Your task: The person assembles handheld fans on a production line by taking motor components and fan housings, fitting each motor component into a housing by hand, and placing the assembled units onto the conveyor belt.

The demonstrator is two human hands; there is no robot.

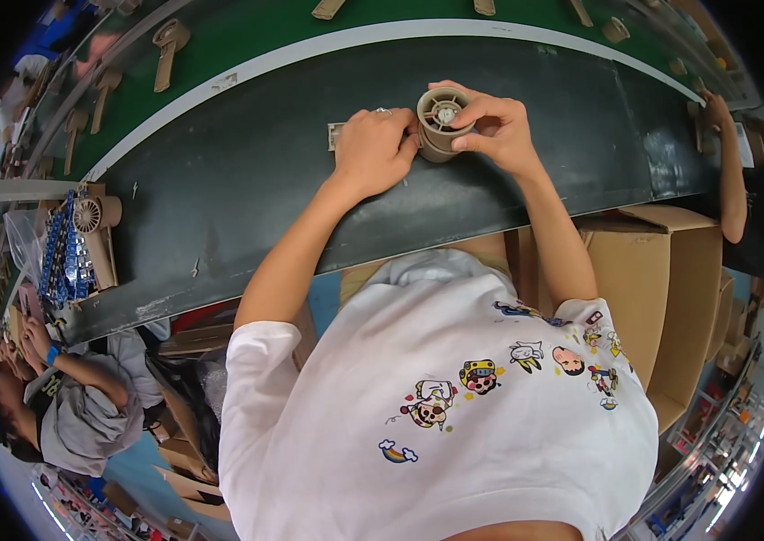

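Note:
A tan handheld fan point(436, 147) lies on the dark worktable in front of me, its round, open head tilted up. Spokes and a pale centre show inside the head. My left hand point(375, 147) is closed over the handle, whose end sticks out past the knuckles. Around the head's right side curls my right hand point(501, 133), with thumb and fingers at the rim and a fingertip reaching over the opening. Whether the right fingers pinch a small part inside is hidden.
Beyond the white edge strip, a green belt point(247, 43) carries several tan fan pieces. On the table's left end stand blue circuit-board strips point(62, 248) beside another tan fan point(93, 221). A cardboard box point(630, 279) stands at my right. Other people work at both sides.

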